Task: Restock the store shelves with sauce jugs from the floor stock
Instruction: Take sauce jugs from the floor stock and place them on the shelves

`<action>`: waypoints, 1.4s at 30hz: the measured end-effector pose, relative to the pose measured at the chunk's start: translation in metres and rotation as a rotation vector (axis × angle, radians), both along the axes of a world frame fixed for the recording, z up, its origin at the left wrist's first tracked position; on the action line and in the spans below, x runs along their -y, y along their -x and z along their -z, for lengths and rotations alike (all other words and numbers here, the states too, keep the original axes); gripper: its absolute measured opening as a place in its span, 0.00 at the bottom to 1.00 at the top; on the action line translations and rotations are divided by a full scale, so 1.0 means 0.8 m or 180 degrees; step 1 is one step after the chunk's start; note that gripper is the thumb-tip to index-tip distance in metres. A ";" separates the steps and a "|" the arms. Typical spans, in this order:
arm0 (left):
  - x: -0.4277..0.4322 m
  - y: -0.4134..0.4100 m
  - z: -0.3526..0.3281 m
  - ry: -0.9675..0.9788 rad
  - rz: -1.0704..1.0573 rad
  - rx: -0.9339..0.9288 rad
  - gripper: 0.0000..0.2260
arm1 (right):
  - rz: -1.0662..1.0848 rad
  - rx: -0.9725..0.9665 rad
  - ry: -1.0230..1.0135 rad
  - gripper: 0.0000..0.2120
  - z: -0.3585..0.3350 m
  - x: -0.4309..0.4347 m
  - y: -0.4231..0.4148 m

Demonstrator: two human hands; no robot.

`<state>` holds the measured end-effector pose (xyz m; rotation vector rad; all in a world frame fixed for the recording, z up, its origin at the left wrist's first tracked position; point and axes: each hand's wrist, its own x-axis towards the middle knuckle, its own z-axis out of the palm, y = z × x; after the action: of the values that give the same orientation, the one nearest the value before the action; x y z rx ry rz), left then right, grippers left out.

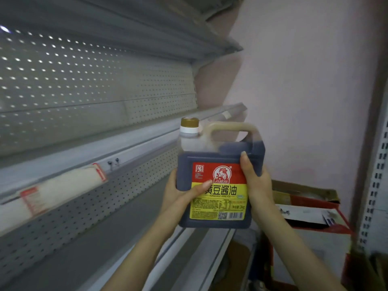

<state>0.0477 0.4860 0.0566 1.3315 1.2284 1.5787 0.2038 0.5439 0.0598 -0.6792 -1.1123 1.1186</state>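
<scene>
Both hands, left (pixel 180 194) and right (pixel 255 181), clasp the jug (pixel 218 175) upright mid-carry; next, probably setting it level on the shelf (pixel 69 156) at left.

The small print on the sauce jug's (pixel 220 181) label was too fine to read. The left hand's (pixel 180 194) thumb covered the label's left edge. Price strips (pixel 63 185) at lower left were blurred. The cardboard box (pixel 310 219) at lower right ran off-frame.
</scene>
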 end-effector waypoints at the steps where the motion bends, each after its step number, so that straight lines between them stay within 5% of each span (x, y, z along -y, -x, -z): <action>1: 0.011 0.002 -0.002 -0.0015 -0.0056 -0.0006 0.35 | -0.0060 -0.0012 -0.0023 0.26 -0.004 0.008 0.004; 14: 0.233 0.024 -0.004 -0.0123 -0.1010 0.0033 0.35 | -0.1081 0.0038 -0.0164 0.16 -0.017 0.184 0.051; 22: 0.356 0.043 -0.028 -0.0309 -0.1549 -0.0138 0.39 | -0.1770 -0.0004 -0.0370 0.30 -0.046 0.285 0.083; 27: 0.425 0.058 -0.054 -0.0493 -0.2004 -0.0271 0.35 | -0.2078 -0.0093 -0.0612 0.52 -0.074 0.335 0.121; 42: 0.471 0.106 -0.142 -0.0955 -0.3406 -0.0824 0.46 | -0.2983 -0.0702 -0.1266 0.33 -0.169 0.358 0.215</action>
<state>-0.0374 0.1091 0.1704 1.1042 2.1410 2.4263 0.0315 0.2574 0.1948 0.3355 -1.4412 1.6251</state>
